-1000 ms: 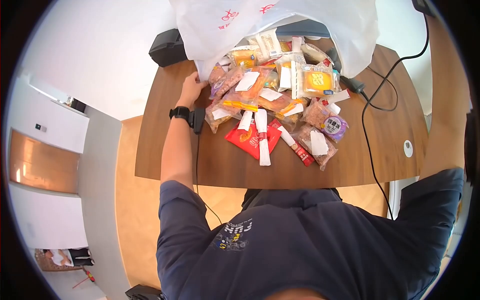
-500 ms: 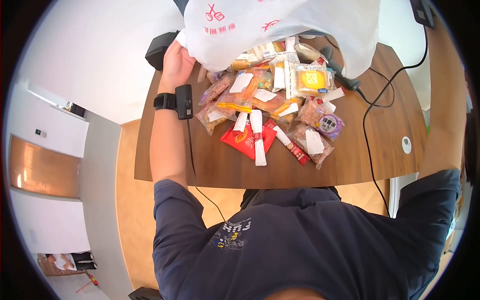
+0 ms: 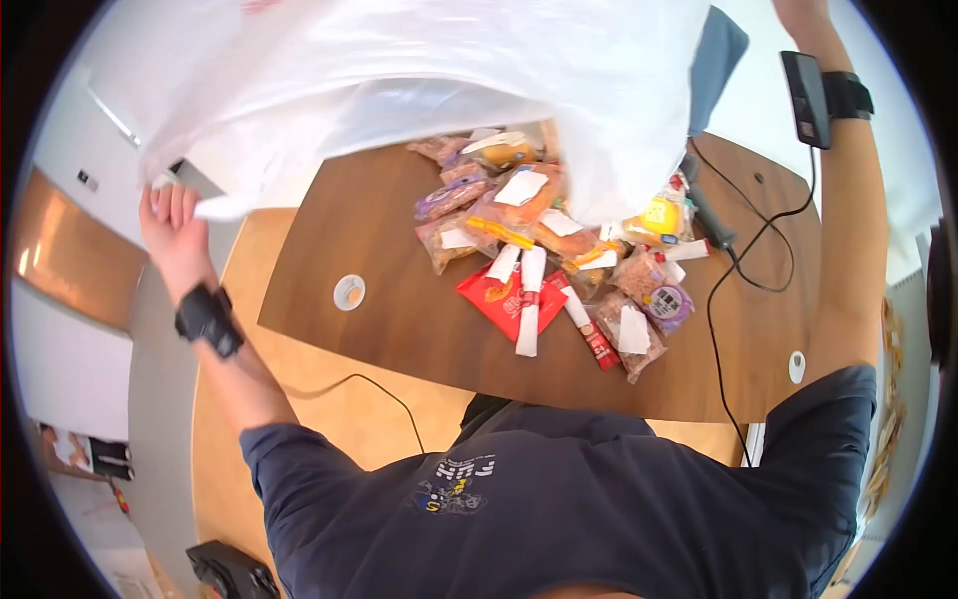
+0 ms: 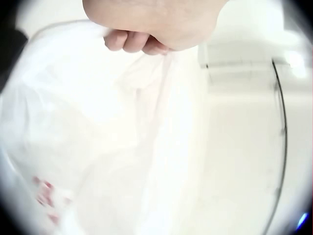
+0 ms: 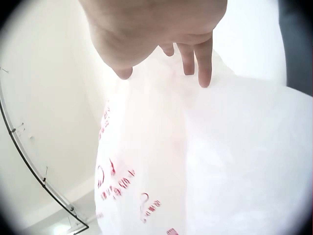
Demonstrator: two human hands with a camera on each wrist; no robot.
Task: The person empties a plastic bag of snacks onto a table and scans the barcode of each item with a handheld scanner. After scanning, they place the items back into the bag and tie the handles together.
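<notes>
A large white plastic bag with red print spreads across the top of the head view, raised over the table's far side. At its left end my left hand grips the bag's edge; the left wrist view shows curled fingers on the gathered plastic. My right hand is raised at the top right, partly cut off. From the right wrist view, its thumb and fingers hold the upper part of the bag. Packaged foods lie heaped beneath the bag, which hides the heap's far part.
On the wooden table are a red packet, a dark handle-like object with a black cable, and round white discs near its edges. A blue-grey object shows beside the bag. Another person lies at far left.
My left hand has swung outward to the left, past the table, pulling the bag's edge and spreading it wide. My right hand has come into view at the top right.
</notes>
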